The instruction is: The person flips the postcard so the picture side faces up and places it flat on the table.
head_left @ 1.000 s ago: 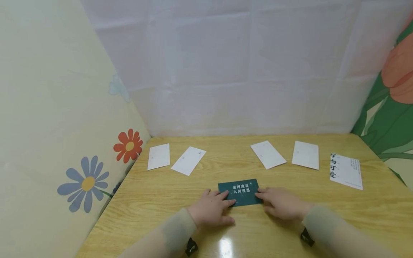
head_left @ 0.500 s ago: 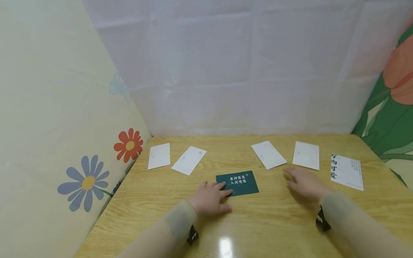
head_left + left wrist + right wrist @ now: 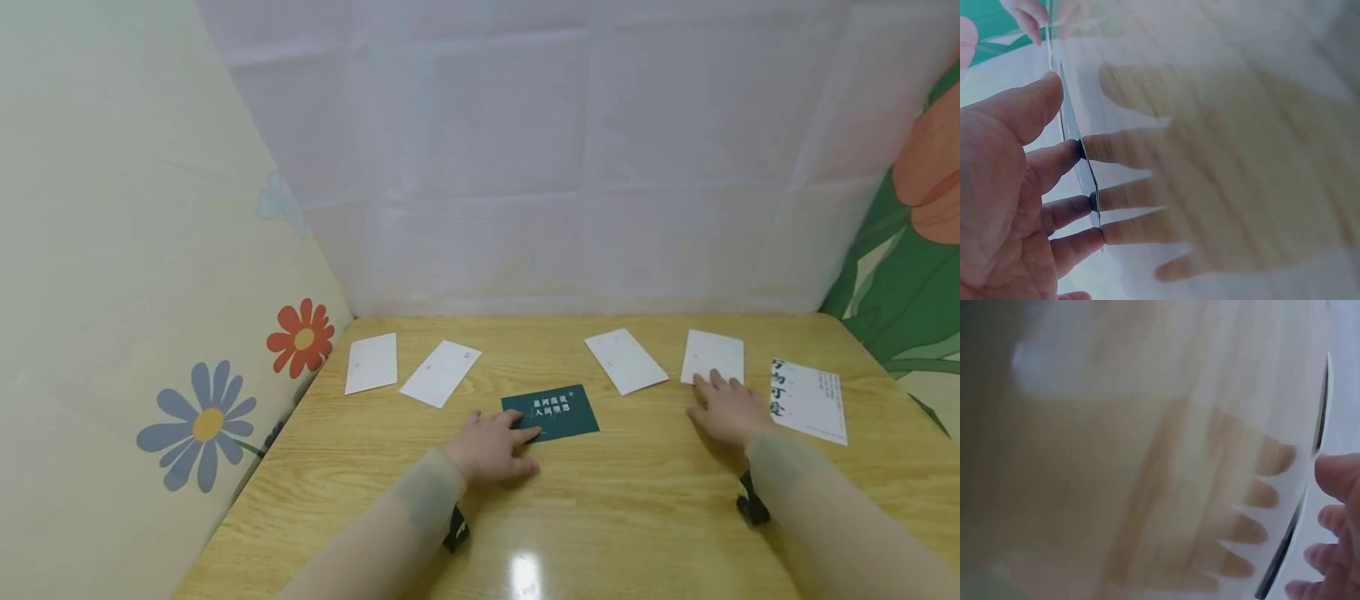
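Note:
My left hand [image 3: 491, 446] rests with spread fingers on the left end of a dark green postcard [image 3: 558, 412] printed with white Chinese characters. In the left wrist view, its fingertips [image 3: 1090, 203] press on the thin card lying on the glossy tabletop. Further right, my right hand [image 3: 727, 408] reaches to a white postcard [image 3: 714, 350], fingertips overlapping its near edge. The right wrist view shows that hand's fingers [image 3: 1329, 519] just over the table, beside the edge of a card [image 3: 1282, 556]. Neither hand is curled round anything.
Two white cards, one upright [image 3: 372, 364] and one slanted [image 3: 440, 373], lie at the back left. Another slanted card [image 3: 626, 361] lies right of centre. A card with black characters [image 3: 810, 400] is at far right. A white cloth [image 3: 480, 167] hangs behind the wooden table [image 3: 615, 517].
The green postcard has slid away from me, with my left hand on it. My right hand has let go of its right end and moved right and forward to the white postcard.

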{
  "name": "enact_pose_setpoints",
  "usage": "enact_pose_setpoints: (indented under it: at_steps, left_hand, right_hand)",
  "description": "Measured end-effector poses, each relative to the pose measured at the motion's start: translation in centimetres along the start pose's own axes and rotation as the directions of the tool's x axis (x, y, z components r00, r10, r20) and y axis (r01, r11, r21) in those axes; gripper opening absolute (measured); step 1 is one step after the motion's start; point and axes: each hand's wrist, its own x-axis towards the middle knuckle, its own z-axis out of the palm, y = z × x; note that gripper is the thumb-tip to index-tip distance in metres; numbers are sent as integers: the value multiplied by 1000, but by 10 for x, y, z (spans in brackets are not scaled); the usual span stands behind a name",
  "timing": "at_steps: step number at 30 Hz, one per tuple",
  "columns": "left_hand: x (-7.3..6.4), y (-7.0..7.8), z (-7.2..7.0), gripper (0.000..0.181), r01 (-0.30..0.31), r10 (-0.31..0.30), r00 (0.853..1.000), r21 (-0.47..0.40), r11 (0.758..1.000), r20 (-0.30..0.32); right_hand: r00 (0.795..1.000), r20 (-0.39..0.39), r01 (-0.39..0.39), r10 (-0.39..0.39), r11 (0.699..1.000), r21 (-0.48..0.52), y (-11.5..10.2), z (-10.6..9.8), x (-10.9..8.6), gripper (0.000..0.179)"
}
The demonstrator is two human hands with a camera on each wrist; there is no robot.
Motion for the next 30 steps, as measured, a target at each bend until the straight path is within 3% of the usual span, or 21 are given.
enact_pose_setpoints:
  at_steps: [11, 20, 30]
  left_hand:
    - [4, -3, 1, 64, 9, -9, 1000, 13, 1000, 9]
    - [6, -4, -1, 66, 22, -22, 999, 5, 1000, 31]
    - [5, 1, -1, 71, -17, 17, 1000, 15, 1000, 22]
  right_hand:
    - [990, 134, -42, 38, 999, 21, -4, -4, -5, 73]
    - [986, 162, -39, 36, 999, 17, -5, -3, -12, 77]
    - [981, 192, -24, 14, 998, 54, -6, -5, -25, 81]
